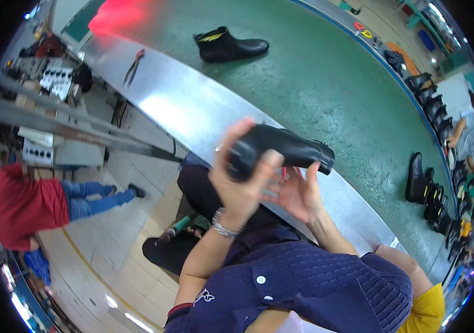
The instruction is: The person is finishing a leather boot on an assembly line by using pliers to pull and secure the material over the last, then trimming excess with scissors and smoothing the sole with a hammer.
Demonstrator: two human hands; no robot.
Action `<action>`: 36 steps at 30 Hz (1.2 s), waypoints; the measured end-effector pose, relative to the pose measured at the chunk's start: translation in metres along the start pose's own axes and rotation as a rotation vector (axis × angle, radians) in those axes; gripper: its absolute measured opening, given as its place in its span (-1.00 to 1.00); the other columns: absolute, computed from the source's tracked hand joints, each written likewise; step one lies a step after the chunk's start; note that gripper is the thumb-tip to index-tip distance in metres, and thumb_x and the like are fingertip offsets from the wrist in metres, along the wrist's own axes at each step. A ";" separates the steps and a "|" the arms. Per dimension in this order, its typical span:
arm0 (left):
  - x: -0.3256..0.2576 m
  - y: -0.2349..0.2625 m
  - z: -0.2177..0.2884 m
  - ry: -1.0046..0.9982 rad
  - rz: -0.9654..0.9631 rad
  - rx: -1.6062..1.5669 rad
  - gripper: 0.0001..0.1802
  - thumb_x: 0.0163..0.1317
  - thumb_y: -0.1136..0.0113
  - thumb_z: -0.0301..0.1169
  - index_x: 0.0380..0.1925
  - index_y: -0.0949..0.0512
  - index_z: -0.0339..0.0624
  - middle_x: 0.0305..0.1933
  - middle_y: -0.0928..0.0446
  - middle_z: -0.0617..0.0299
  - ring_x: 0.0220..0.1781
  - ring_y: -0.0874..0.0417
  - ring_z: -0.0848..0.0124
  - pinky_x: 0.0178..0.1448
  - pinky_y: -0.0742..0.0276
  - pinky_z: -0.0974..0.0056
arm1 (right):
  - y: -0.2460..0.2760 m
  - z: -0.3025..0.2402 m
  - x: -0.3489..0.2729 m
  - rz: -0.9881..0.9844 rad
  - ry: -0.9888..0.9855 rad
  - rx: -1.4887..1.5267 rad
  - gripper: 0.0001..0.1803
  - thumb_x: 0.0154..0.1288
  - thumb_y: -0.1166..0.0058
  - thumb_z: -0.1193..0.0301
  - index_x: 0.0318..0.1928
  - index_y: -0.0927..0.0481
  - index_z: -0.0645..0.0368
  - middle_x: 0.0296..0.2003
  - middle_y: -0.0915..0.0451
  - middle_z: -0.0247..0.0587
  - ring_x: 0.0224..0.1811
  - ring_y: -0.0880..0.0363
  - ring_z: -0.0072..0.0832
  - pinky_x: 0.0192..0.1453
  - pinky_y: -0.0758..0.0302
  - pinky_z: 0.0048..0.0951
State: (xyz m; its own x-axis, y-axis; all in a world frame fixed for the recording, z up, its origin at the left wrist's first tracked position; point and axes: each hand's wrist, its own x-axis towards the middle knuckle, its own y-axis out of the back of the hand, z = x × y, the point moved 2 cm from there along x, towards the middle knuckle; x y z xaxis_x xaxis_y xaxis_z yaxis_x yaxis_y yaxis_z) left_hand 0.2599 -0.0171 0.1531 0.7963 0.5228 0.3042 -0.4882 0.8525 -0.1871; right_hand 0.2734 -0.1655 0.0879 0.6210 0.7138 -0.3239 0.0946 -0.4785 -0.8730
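A black ankle boot is held up over the metal edge of the bench, lying on its side. My left hand grips its rounded left end, with the thumb on the near side and the fingers round the far side; they are slightly blurred. Just below the boot's right end is my right hand, its thumb raised against the boot's edge. Between its fingers shows a red-handled tool; its working end is hidden, so its exact kind is unclear.
Another black boot stands on the green conveyor belt. A hand tool lies on the metal ledge. More boots line the belt's right side. People stand at the left, far right and close by my right.
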 end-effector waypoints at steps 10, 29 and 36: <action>0.083 -0.011 -0.086 -0.423 -0.695 0.674 -0.33 0.09 -0.36 -0.34 0.27 -0.42 -0.06 0.46 -0.20 -0.05 0.51 -0.15 -0.01 0.48 -0.14 -0.01 | 0.154 -0.180 -0.039 0.987 0.691 -0.592 -0.42 0.11 -0.34 0.21 0.09 -0.46 0.19 -0.20 -0.57 -0.26 -0.19 -0.58 -0.43 -0.04 -0.52 -0.39; 0.308 0.053 -0.194 -0.601 -0.674 1.438 -0.87 0.14 -0.18 -0.43 -0.33 -0.49 -0.21 -0.36 -0.57 -0.01 -0.16 -0.58 0.04 -0.03 -0.45 0.05 | 0.111 -0.141 0.055 0.747 0.886 -1.841 -0.35 0.15 -0.20 0.50 0.29 -0.36 0.15 0.33 -0.24 0.06 0.42 -0.18 -0.05 0.47 -0.13 -0.18; 0.237 -0.028 -0.019 -0.463 -0.586 1.210 -0.85 0.02 -0.21 -0.40 -0.52 -0.53 -0.28 -0.50 -0.57 -0.06 -0.39 -0.62 -0.03 -0.26 -0.50 -0.01 | 0.010 -0.085 0.156 0.282 0.920 -1.895 0.19 -0.12 -0.47 0.42 0.48 0.02 0.04 0.42 -0.06 0.14 0.41 -0.17 0.01 0.45 -0.17 -0.10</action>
State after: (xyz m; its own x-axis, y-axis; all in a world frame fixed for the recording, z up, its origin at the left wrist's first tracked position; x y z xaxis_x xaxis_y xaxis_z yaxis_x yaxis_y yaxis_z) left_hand 0.4695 0.0825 0.2128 0.9151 -0.1489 0.3747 -0.3210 0.2935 0.9004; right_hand 0.4375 -0.1026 0.0592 0.8084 0.4379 0.3934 0.0630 -0.7287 0.6819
